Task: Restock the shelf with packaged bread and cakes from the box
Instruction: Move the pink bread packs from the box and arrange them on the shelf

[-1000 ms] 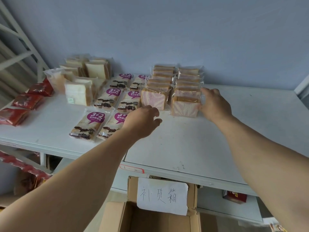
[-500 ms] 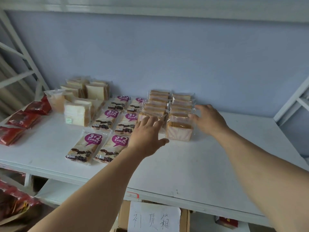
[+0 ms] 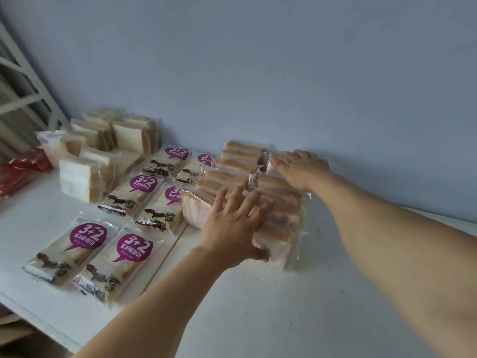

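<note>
Bread packs [image 3: 277, 202] in 2 rows on the white shelf [image 3: 296, 306], a hand at each end.
Left hand [image 3: 232, 223], fingers spread, lies flat against the nearest packs; right hand [image 3: 300, 167], open, rests on the far packs by the wall [image 3: 258, 73]. Purple-label packs [image 3: 134, 250] lie beside; red packs [image 3: 19, 170] are cut off at the left edge.
</note>
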